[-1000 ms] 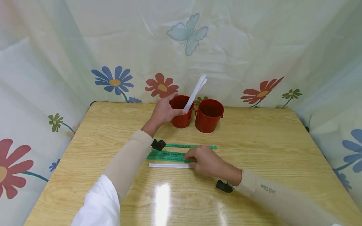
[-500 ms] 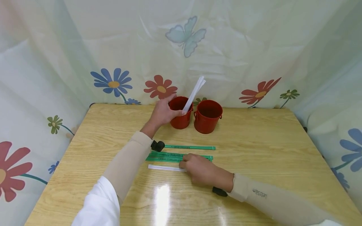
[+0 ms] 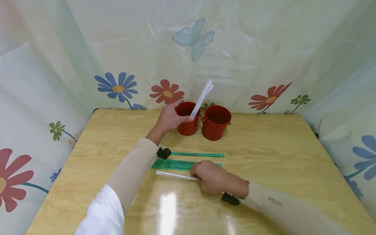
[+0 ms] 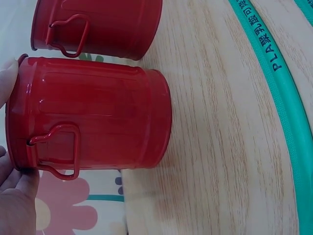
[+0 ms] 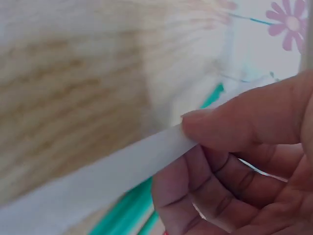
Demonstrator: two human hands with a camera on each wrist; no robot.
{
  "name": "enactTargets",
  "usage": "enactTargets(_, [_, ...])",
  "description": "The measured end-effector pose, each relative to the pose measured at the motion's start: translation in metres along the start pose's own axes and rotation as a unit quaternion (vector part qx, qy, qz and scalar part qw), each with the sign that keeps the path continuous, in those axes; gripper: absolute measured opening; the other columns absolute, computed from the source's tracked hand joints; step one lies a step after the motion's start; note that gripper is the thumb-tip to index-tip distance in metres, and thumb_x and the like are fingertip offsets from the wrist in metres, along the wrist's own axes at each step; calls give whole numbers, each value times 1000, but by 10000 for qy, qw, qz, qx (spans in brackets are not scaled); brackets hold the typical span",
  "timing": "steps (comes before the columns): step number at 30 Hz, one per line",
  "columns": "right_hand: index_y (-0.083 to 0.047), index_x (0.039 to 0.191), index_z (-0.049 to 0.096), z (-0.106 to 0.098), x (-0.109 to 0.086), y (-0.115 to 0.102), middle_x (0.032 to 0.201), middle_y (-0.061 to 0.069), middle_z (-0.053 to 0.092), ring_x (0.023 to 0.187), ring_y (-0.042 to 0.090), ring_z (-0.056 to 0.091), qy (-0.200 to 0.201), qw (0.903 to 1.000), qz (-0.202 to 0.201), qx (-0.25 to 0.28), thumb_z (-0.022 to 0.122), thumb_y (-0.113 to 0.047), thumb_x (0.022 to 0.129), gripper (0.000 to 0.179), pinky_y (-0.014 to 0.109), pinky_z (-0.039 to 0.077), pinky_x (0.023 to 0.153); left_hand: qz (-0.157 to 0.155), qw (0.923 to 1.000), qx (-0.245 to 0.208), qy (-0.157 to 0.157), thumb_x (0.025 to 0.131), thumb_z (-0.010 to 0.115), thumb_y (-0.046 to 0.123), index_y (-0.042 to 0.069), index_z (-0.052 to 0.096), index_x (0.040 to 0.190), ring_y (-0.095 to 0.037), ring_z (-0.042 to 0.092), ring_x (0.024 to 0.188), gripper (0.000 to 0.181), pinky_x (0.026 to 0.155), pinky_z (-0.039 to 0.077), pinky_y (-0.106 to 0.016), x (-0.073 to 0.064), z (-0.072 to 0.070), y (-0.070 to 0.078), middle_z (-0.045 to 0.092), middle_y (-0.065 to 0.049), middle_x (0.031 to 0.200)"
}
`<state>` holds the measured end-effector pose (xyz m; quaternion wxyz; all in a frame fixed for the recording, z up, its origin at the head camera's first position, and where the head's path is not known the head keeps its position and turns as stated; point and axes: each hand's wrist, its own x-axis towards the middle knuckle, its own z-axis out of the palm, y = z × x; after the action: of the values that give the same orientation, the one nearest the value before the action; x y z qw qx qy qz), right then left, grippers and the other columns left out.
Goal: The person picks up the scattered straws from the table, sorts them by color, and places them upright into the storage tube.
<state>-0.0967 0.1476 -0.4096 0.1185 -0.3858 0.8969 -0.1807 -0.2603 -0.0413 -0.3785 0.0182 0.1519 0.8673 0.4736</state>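
My left hand (image 3: 168,118) grips the left red bucket (image 3: 188,128) by its rim, thumb on the near side and fingers on the far side. Several white wrapped straws (image 3: 202,99) lean out of that bucket toward the right. In front, my right hand (image 3: 212,178) pinches a white wrapped straw (image 3: 174,175) between thumb and fingers. The right wrist view shows this white straw (image 5: 112,171) running from the fingertips to the lower left. Just behind the right hand lie green wrapped straws (image 3: 173,164), partly covered by it.
A second red bucket (image 3: 215,128) stands to the right of the gripped one. One separate green straw (image 3: 202,155) lies between the buckets and the green group. The wooden table (image 3: 273,156) ends at a flowered curtain (image 3: 235,65) behind.
My right hand has shifted slightly down and taken hold of the white straw, which now lies at a steeper slant. The left hand has stayed on the bucket.
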Motion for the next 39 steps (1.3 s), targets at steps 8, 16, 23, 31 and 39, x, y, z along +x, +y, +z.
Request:
enactTargets(8, [-9, 86, 72, -35, -16, 6, 73, -8, 61, 67, 2, 50, 533, 9924, 590, 936, 69, 10, 87, 19, 18, 46, 59, 127, 9999, -107, 39, 87, 86, 29, 7, 45, 157, -32, 56, 132, 84, 105, 57, -47, -4, 0, 1, 61, -13, 147])
enactTargets(16, [-5, 93, 74, -54, -19, 11, 83, 1, 71, 76, 7, 63, 1461, 9753, 608, 1544, 75, 8, 86, 15, 25, 60, 73, 80, 9999, 66, 47, 86, 87, 32, 9, 46, 158, -32, 56, 130, 86, 104, 58, -46, -2, 0, -2, 61, -14, 148])
enactTargets(23, [0, 95, 72, -62, -13, 11, 87, 9, 69, 77, 15, 66, 2429, 9410, 522, 2298, 76, 11, 85, 15, 25, 62, 77, 77, 9999, 89, -41, 87, 86, 30, 9, 44, 158, -34, 55, 134, 85, 106, 57, -48, -1, 1, -2, 58, -13, 151])
enactTargets(31, [6, 98, 71, -84, -5, 12, 89, 17, 67, 78, 13, 68, 2980, 9046, 787, 2945, 74, 11, 87, 12, 20, 60, 77, -152, 9997, 171, -102, 86, 86, 35, 12, 44, 159, -34, 55, 134, 88, 108, 55, -47, -2, 1, 0, 59, -13, 151])
enactTargets(39, [11, 94, 70, -110, 10, 16, 85, 2, 72, 75, 10, 69, 3537, 8722, 673, 3310, 74, 11, 86, 9, 20, 62, 76, -126, 9998, 174, -51, 87, 86, 34, 12, 44, 159, -31, 56, 130, 87, 105, 58, -46, -3, 2, 0, 60, -12, 148])
